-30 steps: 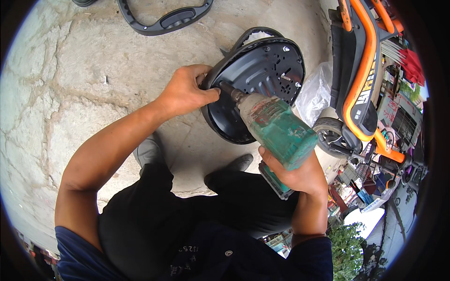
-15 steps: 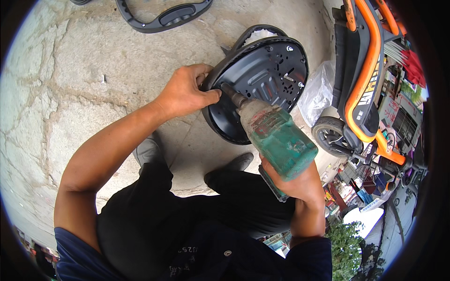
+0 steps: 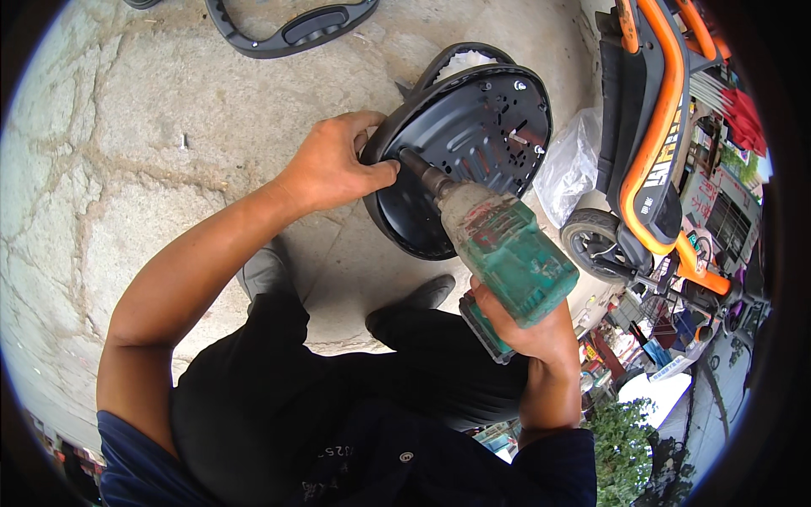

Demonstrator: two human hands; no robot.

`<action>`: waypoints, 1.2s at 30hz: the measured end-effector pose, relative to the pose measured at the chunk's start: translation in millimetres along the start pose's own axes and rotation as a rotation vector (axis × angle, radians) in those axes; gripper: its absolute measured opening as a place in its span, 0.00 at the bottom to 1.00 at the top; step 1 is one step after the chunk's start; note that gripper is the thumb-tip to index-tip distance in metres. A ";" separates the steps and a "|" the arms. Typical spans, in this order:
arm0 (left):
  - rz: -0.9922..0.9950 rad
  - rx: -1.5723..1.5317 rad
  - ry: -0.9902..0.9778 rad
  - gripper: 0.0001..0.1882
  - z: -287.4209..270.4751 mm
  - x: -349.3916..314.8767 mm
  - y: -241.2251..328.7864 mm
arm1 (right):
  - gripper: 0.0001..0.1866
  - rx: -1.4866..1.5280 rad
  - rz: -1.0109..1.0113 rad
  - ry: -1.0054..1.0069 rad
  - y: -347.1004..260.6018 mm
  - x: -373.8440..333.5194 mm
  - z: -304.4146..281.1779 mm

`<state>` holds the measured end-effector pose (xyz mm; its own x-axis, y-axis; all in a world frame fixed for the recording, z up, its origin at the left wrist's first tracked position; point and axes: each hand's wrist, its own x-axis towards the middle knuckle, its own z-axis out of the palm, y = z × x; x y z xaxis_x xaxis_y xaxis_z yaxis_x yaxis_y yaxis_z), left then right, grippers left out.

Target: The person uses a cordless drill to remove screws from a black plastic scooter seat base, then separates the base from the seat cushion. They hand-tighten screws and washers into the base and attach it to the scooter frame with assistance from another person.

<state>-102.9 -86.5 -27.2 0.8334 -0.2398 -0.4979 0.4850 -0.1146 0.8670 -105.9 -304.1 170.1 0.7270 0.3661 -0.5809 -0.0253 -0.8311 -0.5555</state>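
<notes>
A black scooter seat [image 3: 473, 118] stands tilted with its metal underside toward me, several bolts sticking out near its far edge. My left hand [image 3: 342, 165] is closed on the seat's left rim, thumb on the underside and fingers behind. In my right hand [image 3: 524, 325] is a worn green cordless impact wrench [image 3: 511, 253], gripped by its handle. Its socket [image 3: 416, 160] meets the underside close to my left thumb. Whatever fastener sits inside the socket is hidden.
Behind the seat lies another black rimmed part [image 3: 465, 61]. A black frame-like handle piece [image 3: 296, 34] and a loose bolt [image 3: 183, 141] lie on the cracked concrete. To the right are a clear plastic bag [image 3: 570, 165] and an orange-black scooter [image 3: 650, 169] with its wheel.
The rear of the impact wrench has shifted slightly right and its body has turned a little. The left hand keeps its hold on the seat rim.
</notes>
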 end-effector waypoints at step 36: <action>0.040 -0.648 -0.055 0.12 -25.1 55.5 44.1 | 0.16 0.547 0.365 0.363 58.5 22.9 -62.9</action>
<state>-28.6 -80.7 -17.1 0.8476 -0.2830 -0.4488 0.5298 0.4959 0.6880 -47.6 -370.7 161.7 0.7854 -0.1323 -0.6047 -0.5764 -0.5122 -0.6367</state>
